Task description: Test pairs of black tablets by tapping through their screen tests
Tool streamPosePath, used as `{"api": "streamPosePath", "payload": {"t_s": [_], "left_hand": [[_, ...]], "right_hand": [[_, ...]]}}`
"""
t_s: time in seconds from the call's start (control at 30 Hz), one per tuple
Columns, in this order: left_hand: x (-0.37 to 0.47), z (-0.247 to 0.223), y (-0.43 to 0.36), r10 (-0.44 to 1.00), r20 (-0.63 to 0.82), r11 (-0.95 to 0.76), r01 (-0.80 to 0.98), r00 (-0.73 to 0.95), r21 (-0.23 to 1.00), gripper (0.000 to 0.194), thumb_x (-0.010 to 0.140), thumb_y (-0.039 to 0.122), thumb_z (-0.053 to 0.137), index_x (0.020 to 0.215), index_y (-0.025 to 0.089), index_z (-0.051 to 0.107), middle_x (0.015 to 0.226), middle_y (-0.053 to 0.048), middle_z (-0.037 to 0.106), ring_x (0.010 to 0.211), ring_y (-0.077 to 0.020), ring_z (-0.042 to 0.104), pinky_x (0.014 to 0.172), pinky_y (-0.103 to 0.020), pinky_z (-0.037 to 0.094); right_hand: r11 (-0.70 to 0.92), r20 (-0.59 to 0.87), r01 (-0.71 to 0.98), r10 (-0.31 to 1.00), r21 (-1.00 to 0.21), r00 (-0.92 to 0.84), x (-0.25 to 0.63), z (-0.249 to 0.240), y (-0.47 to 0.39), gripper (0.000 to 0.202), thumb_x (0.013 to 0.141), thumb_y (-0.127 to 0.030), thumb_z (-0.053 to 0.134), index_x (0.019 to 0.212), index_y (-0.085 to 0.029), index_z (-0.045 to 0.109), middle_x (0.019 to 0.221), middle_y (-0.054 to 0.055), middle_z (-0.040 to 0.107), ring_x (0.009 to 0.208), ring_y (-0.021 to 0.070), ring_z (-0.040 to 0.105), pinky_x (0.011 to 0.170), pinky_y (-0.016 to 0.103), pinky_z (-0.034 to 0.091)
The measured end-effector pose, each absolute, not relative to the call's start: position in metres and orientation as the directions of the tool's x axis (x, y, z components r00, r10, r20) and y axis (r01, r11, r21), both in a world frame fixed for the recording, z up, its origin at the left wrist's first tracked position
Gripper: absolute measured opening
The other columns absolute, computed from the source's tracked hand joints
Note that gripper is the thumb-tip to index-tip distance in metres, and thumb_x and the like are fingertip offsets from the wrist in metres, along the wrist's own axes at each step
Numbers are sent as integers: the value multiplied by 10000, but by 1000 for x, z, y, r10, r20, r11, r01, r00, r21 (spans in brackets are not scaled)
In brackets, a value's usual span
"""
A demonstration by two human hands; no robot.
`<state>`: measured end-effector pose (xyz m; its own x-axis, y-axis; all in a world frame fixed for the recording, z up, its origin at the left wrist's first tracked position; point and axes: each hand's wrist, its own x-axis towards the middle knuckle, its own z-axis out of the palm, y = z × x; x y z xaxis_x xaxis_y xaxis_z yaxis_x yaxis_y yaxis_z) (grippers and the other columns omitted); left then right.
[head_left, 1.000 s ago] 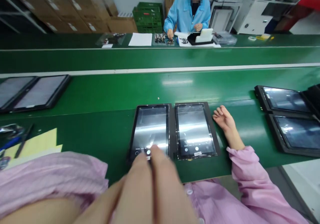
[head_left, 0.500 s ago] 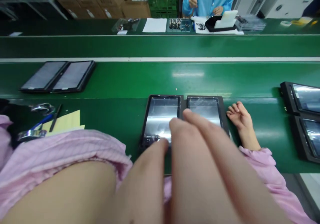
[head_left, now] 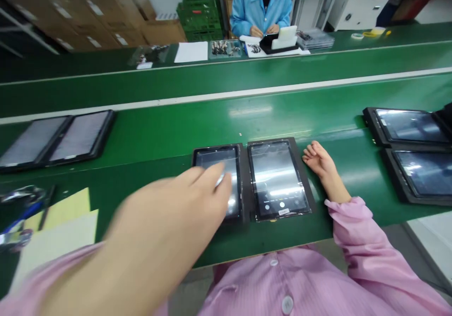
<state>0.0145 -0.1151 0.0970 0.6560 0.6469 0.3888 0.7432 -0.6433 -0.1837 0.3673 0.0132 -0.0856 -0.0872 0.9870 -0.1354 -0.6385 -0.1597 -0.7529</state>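
Observation:
Two framed tablets lie side by side on the green table, a left tablet [head_left: 212,155] and a right tablet [head_left: 277,174] with a lit screen. My left hand [head_left: 190,193] is over the left tablet, blurred, its fingers bent together. Whether anything is between those fingertips I cannot make out. To the right of the right tablet, my right hand [head_left: 318,159] rests on the table with curled fingers and nothing visible in it.
Two dark framed panels [head_left: 79,134] lie at the left, with yellow paper [head_left: 68,207] and a pen nearer. More tablets [head_left: 411,125] lie at the right. Across the table a person in blue [head_left: 261,10] sits behind small parts.
My left hand has drawn back from close to the camera to over the left tablet, its fingers now bent. The view has shifted and tilted; my right hand stays beside the right tablet.

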Motion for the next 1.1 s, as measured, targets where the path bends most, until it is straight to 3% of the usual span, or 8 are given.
{"api": "streamPosePath", "payload": {"t_s": [0.03, 0.07, 0.17, 0.3, 0.83, 0.97, 1.1], "left_hand": [[26, 95, -100, 629, 317, -647, 704, 710, -294, 363, 773, -15, 516, 1036, 125, 723, 1081, -138, 743, 780, -259, 692, 564, -370, 479], [36, 90, -86, 633, 304, -618, 701, 712, -356, 359, 799, -19, 516, 1054, 127, 722, 1120, -131, 742, 872, -264, 702, 636, -369, 516], [47, 65, -62, 534, 353, -624, 640, 768, -447, 269, 877, 24, 547, 1047, 132, 726, 1151, -98, 746, 956, -222, 701, 765, -336, 542], [43, 42, -55, 485, 403, -613, 630, 776, -477, 196, 917, 69, 580, 1035, 131, 724, 1136, -76, 754, 953, -194, 700, 800, -316, 532], [44, 45, -52, 451, 463, -587, 644, 763, -491, 179, 914, 63, 574, 984, 129, 725, 1105, -65, 764, 940, -191, 711, 818, -316, 548], [41, 42, -60, 341, 517, -584, 608, 785, -538, 168, 948, 127, 572, 1012, 142, 726, 1146, -52, 755, 1059, -201, 696, 969, -344, 515], [33, 35, -66, 304, 517, -613, 580, 800, -537, 214, 969, 149, 552, 1125, 166, 697, 1280, -39, 699, 1248, -165, 609, 1160, -333, 380]], "right_hand": [[-159, -131, -640, 987, -752, -92, 368, -86, 13, 454, 688, -199, 876, 658, -216, 423, 552, -77, 345, 511, 94, 315, 479, 142, 393], [-161, -130, -641, 987, -751, -96, 369, -87, 14, 453, 686, -198, 877, 658, -216, 426, 551, -77, 346, 510, 94, 315, 476, 143, 394], [-176, -139, -646, 984, -743, -108, 371, -90, 15, 440, 715, -181, 853, 656, -219, 419, 549, -74, 332, 508, 101, 319, 472, 154, 402], [-184, -149, -654, 983, -734, -110, 374, -92, 16, 421, 740, -157, 830, 654, -218, 422, 562, -68, 319, 517, 104, 342, 482, 171, 424], [-170, -134, -633, 985, -755, -105, 375, -96, 17, 482, 688, -236, 893, 653, -214, 413, 580, -69, 317, 521, 103, 340, 477, 195, 399], [-178, -144, -622, 984, -763, -105, 374, -96, 16, 548, 627, -303, 944, 648, -208, 405, 582, -76, 319, 529, 95, 326, 494, 177, 399], [-181, -139, -599, 984, -780, -116, 372, -97, 15, 543, 662, -340, 919, 653, -210, 391, 584, -78, 304, 530, 97, 326, 508, 177, 389]]}}
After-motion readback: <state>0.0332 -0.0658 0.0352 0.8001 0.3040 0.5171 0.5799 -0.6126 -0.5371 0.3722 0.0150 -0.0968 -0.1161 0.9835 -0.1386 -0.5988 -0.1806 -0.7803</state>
